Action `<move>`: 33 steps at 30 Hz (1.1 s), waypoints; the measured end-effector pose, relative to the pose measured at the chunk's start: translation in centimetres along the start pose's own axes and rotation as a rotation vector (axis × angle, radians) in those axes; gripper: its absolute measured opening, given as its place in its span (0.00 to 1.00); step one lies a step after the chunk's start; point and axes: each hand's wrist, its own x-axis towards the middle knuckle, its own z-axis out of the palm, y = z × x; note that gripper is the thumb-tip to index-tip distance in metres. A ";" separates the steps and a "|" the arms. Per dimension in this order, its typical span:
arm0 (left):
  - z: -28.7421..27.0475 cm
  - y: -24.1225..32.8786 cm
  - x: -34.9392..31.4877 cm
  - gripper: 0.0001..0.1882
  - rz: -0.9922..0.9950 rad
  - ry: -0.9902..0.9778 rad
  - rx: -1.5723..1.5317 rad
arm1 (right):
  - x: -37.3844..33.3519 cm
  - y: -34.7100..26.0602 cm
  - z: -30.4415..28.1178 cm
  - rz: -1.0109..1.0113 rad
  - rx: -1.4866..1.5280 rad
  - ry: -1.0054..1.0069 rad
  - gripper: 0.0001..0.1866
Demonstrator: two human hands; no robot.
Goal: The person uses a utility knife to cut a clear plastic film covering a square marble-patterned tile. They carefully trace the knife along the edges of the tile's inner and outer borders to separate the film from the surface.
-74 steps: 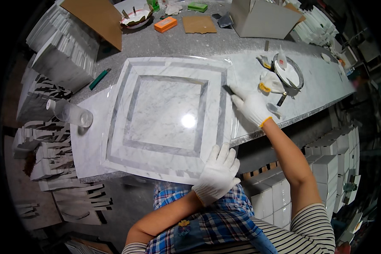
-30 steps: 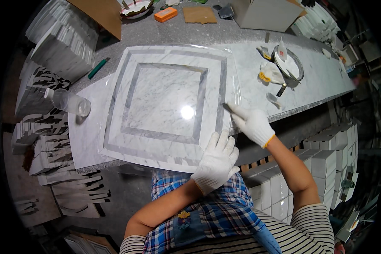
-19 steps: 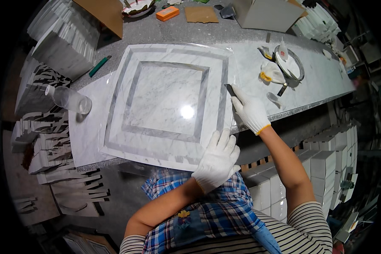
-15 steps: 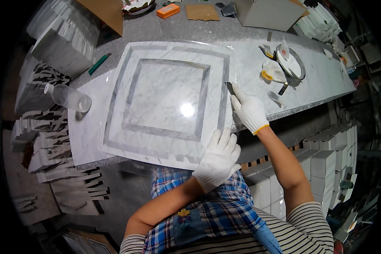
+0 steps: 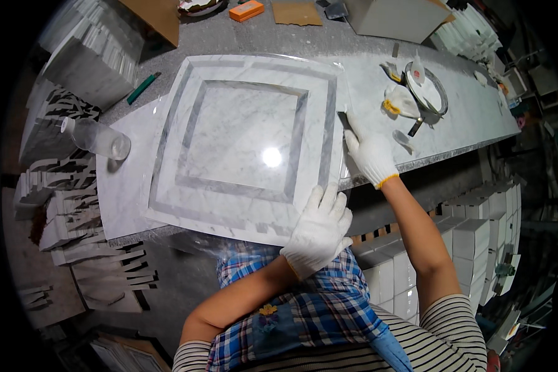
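A square white marble panel [image 5: 242,133] with two grey inlaid frames lies on the worktable, with clear film sticking out along its edges. My gloved left hand [image 5: 319,226] rests on the panel's near right corner, fingers stretched out and flat. Beside the panel's right edge, my gloved right hand [image 5: 372,149] is closed on a small dark flat blade [image 5: 342,118]. Its handle, if any, is hidden inside the glove. The blade's tip points away from me, close to the edge of the panel.
Left of the panel lies a clear plastic bottle [image 5: 96,139], with a green cutter [image 5: 144,88] beyond it. At right are a round dish [image 5: 443,105], a spare glove [image 5: 403,102] and a short black tool [image 5: 415,127]. Stacked tiles [image 5: 99,56] and an orange box [image 5: 247,10] sit farther back.
My right hand and the blade have shifted slightly right, away from the panel's edge. The left hand stays on the corner. The whole view has shifted a little.
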 end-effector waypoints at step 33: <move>-0.5 0.5 -0.4 0.32 0.013 -0.127 0.083 | -4.3 -3.9 -1.0 0.142 -0.009 -0.104 0.26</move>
